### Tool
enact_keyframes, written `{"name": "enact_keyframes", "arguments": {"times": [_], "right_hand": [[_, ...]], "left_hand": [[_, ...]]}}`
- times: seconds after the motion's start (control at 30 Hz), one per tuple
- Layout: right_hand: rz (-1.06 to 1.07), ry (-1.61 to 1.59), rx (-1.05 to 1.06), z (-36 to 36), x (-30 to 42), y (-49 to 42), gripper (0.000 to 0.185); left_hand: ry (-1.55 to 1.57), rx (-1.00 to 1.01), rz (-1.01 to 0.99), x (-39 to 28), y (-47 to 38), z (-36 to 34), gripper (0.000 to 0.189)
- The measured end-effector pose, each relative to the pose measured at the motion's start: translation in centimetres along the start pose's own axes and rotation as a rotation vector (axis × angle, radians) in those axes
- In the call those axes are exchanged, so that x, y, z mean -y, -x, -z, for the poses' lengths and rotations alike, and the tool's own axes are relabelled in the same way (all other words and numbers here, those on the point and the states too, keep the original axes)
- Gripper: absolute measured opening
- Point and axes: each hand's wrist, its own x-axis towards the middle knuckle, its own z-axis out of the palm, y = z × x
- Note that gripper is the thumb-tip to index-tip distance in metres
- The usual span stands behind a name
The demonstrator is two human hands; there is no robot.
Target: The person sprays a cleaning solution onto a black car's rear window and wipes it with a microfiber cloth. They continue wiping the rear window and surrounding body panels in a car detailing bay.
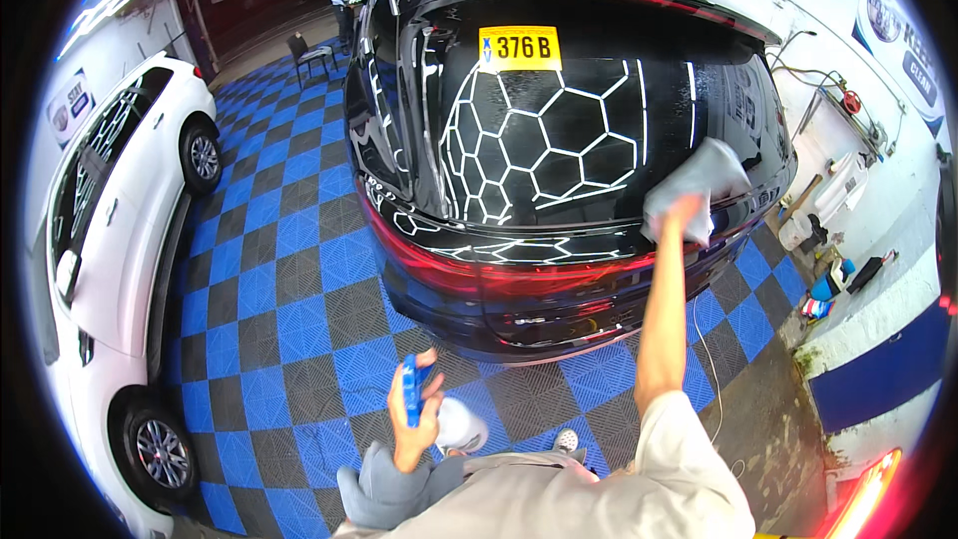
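My right hand point(679, 218) reaches far forward, pressing a grey cloth point(700, 180) to the lower right part of the rear window point(599, 108) of a black car point(441, 254). Cloth and hand are slightly blurred. In my left hand point(414, 408), held low before my body, is a spray bottle with a blue trigger head point(412, 389) and a whitish body point(460, 427). Another grey cloth point(404, 490) lies over my left forearm. Hexagonal ceiling lights reflect in the dark glass, and faint droplets or streaks show near its upper right.
A white car point(120, 217) stands on the left. Blue and black tiles point(299, 269) cover the floor. A chair point(310, 56) and a person point(343, 0) are at the far opening. Along the right wall lie a white bucket point(795, 230), bottles and a thin cable point(707, 359). A red light point(868, 494) glows lower right.
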Motion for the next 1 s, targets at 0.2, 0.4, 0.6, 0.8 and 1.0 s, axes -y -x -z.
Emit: {"name": "enact_keyframes", "arguments": {"times": [0.2, 0.4, 0.6, 0.8, 1.0], "right_hand": [[0.137, -0.520, 0.059, 7.5, 23.8, -7.9, 0.105], [0.908, -0.724, -0.019, 22.0, 28.6, 1.2, 0.071], [0.551, -0.642, -0.014, 14.2, 24.8, -5.1, 0.062], [0.999, -0.612, 0.077, 18.0, 30.1, -3.1, 0.062], [0.910, -0.580, -0.068, 19.2, 32.7, -3.9, 0.060]], "left_hand": [[-0.201, -0.253, 0.018, 0.7, 1.3, 12.4, 0.058], [-0.211, -0.319, 0.094, 1.4, -1.0, 14.9, 0.055], [-0.052, -0.415, 0.106, 2.2, -2.6, 16.3, 0.058], [-0.161, -0.402, 0.137, 3.1, -3.9, 18.2, 0.060], [-0.166, -0.383, 0.081, 3.8, -5.1, 19.3, 0.054]]}}
